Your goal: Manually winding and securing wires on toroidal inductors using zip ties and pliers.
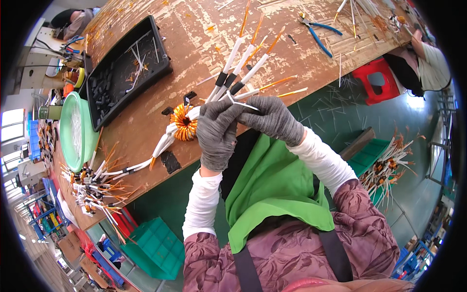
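A ring-shaped copper coil lies at the table's near edge, with white-sleeved leads running out both sides. My left hand, in a grey knit glove, is closed at the base of the leads to the coil's right. Those leads fan out toward the far side, with black tube pieces on them and bare copper-coloured ends. My right hand, gloved alike, meets the left and pinches a thin white strip that bends across the leads. The fingers partly hide where strip and leads meet.
A black tray with short black tubes stands left, beside a light green basin of white pieces. Finished-looking coil bundles pile at the lower left. Blue-handled cutters lie at the far right. Green crates and a red stool flank the table.
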### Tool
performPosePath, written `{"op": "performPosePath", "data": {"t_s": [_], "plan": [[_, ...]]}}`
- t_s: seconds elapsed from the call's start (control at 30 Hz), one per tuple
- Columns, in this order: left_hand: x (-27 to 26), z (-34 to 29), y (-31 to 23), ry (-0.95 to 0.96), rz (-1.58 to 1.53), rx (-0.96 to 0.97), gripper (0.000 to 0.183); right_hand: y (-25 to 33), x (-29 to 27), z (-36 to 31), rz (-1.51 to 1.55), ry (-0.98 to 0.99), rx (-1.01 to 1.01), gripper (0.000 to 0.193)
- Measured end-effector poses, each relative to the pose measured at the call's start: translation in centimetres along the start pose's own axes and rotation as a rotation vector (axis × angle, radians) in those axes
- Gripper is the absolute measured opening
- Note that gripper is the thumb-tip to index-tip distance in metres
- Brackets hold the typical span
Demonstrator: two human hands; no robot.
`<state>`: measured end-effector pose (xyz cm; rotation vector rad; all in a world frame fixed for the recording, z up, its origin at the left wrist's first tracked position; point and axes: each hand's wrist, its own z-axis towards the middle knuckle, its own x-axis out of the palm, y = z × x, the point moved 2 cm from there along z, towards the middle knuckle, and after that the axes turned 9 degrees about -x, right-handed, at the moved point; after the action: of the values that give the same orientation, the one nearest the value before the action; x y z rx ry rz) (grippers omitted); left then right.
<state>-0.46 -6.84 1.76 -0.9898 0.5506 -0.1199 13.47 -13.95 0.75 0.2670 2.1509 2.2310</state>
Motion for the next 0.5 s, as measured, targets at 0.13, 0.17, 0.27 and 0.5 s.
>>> {"op": "performPosePath", "data": {"t_s": [0.13,0.17,0.27,0.5], "plan": [[0.2,0.2,-1.0,-0.019,0.422,0.259,0.030,0.3,0.2,-0.1,-0.032,0.050,-0.075,0.019],[0.3,0.4,-0.8,-0.056,0.492,0.245,0.030,0.3,1.1,-0.4,0.081,0.065,-0.028,0.019],[1.2,0.9,1.8,-0.258,0.484,0.215,0.030,0.2,4.9,-2.6,-0.160,0.233,-0.305,0.016],[-1.7,0.7,-1.0,-0.074,0.051,-0.187,0.026,3.7,-0.2,-3.2,0.414,0.137,0.197,0.032]]}}
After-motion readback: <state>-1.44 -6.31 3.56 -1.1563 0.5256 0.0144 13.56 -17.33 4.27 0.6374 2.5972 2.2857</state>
